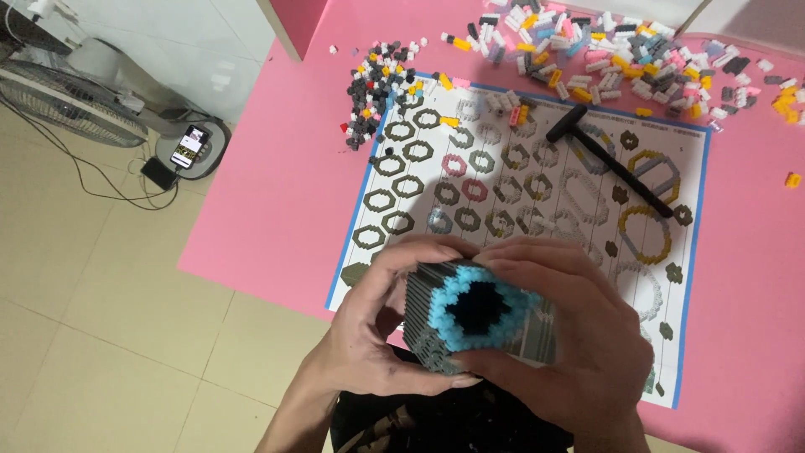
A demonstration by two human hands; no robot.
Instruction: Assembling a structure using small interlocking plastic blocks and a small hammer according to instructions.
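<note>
Both my hands hold a stacked tube of small building bricks (pixel 474 319), grey on the sides with a light blue ring and a black centre facing me. My left hand (pixel 377 335) wraps its left side and underside. My right hand (pixel 579 327) covers its top and right side. The stack is held above the near edge of a white instruction sheet (pixel 537 180) with a blue border, which lies on a pink table (pixel 277 193). Several flat brick rings in olive, grey, pink and yellow lie on the sheet.
A black T-shaped tool (pixel 608 155) rests on the sheet's upper right. Loose bricks are heaped at the top left (pixel 386 84) and top right (pixel 620 59). On the tiled floor at left stand a fan (pixel 75 101) and a phone (pixel 189 147).
</note>
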